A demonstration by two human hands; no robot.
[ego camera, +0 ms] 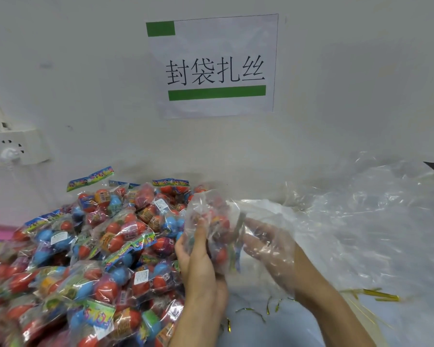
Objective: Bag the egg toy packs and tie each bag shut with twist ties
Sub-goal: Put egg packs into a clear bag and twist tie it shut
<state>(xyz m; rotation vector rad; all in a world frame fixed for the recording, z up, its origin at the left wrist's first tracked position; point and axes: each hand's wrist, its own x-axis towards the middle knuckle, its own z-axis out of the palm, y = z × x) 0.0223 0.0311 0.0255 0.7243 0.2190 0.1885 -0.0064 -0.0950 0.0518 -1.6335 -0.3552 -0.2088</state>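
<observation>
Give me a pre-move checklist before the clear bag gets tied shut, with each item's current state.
1. Egg toy pack held: ok, the left hand grips it from below.
2. Pack inside the clear plastic bag: cannot tell; film covers it, but blur hides the bag mouth.
3. Right hand free to gather the bag neck: not ok, it sits open inside or behind the film.
4. Gold twist ties within reach: ok, loose ones lie on the table right of the right forearm.
5. Tie already in hand: not ok, neither hand holds one.
6. More packs waiting: ok, the pile of colourful egg packs lies on the left.
</observation>
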